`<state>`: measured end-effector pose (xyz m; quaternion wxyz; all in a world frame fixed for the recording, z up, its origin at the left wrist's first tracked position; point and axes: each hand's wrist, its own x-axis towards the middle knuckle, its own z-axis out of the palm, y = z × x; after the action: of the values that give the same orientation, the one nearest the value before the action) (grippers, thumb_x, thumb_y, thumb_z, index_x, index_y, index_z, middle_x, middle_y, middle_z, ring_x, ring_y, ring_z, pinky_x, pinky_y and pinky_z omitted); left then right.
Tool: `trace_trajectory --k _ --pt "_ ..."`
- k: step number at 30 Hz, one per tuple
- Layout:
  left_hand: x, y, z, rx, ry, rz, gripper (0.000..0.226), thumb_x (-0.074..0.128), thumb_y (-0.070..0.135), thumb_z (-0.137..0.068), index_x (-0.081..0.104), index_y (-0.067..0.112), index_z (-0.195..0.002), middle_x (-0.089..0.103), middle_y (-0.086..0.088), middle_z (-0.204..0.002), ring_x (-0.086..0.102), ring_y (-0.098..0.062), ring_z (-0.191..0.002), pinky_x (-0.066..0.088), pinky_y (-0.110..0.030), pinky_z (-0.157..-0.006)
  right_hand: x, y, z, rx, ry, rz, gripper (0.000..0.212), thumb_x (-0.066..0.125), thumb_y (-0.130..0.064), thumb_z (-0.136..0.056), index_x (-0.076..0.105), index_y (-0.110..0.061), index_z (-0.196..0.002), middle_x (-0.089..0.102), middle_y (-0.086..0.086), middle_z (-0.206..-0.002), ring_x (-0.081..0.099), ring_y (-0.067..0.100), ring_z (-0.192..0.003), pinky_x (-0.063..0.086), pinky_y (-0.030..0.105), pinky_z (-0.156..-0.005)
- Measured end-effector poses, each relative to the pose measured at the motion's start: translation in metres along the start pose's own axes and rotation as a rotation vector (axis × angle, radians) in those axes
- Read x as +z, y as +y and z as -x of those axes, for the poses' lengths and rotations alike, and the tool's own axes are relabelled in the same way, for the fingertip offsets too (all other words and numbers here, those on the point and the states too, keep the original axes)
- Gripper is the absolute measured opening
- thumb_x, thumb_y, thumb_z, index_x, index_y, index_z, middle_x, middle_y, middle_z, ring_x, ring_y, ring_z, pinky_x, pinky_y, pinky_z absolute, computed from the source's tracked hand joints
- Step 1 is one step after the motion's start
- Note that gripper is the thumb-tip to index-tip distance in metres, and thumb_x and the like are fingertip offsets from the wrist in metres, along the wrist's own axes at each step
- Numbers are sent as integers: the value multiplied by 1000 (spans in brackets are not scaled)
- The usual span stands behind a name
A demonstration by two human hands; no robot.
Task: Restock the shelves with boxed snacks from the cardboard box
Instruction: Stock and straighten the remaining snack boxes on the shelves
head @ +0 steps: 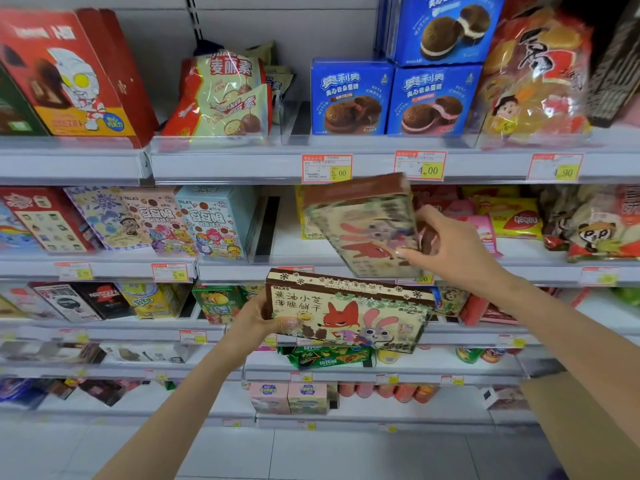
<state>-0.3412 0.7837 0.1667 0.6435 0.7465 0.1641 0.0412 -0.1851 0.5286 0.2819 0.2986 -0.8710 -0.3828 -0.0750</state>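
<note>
L hand grips fox box; R hand grips blurred box.

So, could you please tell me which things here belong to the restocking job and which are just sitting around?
Part of the job:
- right hand with tilted fox-and-rabbit box
- left hand with second fox-and-rabbit box
- bare shelf gap
- cardboard box

Just sitting there:
- blue cake boxes
- pony boxes
- price tags

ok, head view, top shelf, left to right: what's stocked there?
red robot-figure box → malt-ball snack bags → blue sandwich-cake box with brown filling → blue sandwich-cake box with pink filling → orange jelly bag
</note>
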Motion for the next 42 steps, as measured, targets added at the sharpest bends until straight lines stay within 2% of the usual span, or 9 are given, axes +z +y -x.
trace_trajectory --k 5,10,17,24,30,33,36,39,42 --pt "8 2 0 -15 -24 71 36 70 4 -71 56 21 -100 72 19 -81 67 4 -79 50 -9 -64 5 22 12 217 -118 -403 23 71 -15 -81 59 -17 -101 64 -22 -67 57 -10 -59 41 5 -53" --pt "1 -4 1 -65 29 129 47 79 12 -64 57 19 -104 73 11 -90 67 -9 -89 49 -22 -74 -3 28 19 347 -42 -666 35 61 -6 -87 50 1 -119 64 -8 -77 67 4 -60 58 23 -59" --pt "-33 -34 30 -157 147 120 34 66 4 -83 56 14 -113 67 2 -107 62 -16 -101 47 -30 -86 -24 32 52 320 289 -458 25 74 -21 -76 51 -13 -72 57 -17 -50 57 -2 -53 43 12 -52" --pt "16 -39 32 -245 172 275 20 67 10 -83 59 19 -100 69 0 -99 61 -17 -89 45 -28 -72 46 27 97 572 120 -1088 72 87 -32 -53 57 -9 -114 74 -1 -93 71 18 -78 58 30 -60" --pt "41 -27 25 -286 152 459 28 68 18 -79 59 18 -105 68 2 -107 60 -21 -107 44 -48 -98 76 19 101 726 243 -1153 38 80 -20 -62 42 -19 -70 58 -12 -66 59 8 -66 50 28 -63" --pt "48 -21 23 -250 107 389 27 66 19 -81 57 22 -106 67 3 -106 61 -14 -99 48 -37 -85 84 14 100 694 183 -1227 57 87 -37 -54 47 -18 -89 64 -12 -75 64 7 -75 54 31 -77" --pt "54 -17 24 -219 81 339 20 59 17 -88 53 26 -105 65 2 -107 60 -12 -101 49 -30 -79 99 6 101 748 187 -1326 52 72 -8 -78 30 -22 -106 54 -2 -84 68 12 -88 53 42 -87" --pt "50 -14 24 -236 10 402 51 50 32 -89 36 20 -137 42 0 -142 47 -21 -125 48 -42 -96 111 2 100 785 214 -1335 49 61 6 -83 30 -26 -104 42 -1 -82 68 6 -79 50 48 -90" --pt "47 -13 24 -255 -102 284 113 59 69 -63 0 27 -150 22 13 -149 29 -14 -136 20 -40 -115 115 4 96 822 211 -1349 89 62 7 -82 10 -36 -141 45 -3 -85 66 12 -83 47 52 -94"
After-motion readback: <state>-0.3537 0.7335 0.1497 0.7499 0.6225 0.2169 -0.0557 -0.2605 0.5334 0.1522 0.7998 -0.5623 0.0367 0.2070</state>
